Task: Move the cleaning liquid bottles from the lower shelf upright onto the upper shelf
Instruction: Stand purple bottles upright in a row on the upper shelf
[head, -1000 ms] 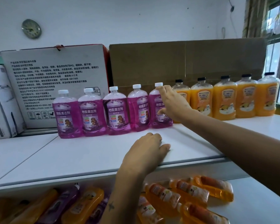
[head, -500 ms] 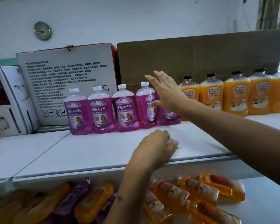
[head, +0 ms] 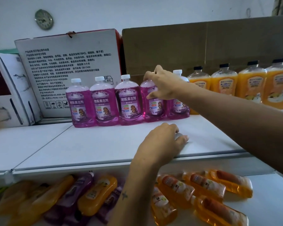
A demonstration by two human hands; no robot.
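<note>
At frame centre, the right hand (head: 162, 84) grips the fourth purple bottle (head: 151, 103) by its neck (cap hidden); the left hand (head: 163, 141) rests flat, fingers relaxed, on the upper shelf (head: 88, 144).

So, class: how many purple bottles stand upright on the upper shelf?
5, in one row: first, second, third, a fourth gripped by the right hand, and a fifth partly hidden behind that arm.

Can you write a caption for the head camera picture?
Right hand grips the fourth purple floor-cleaner bottle on the upper shelf.
</note>
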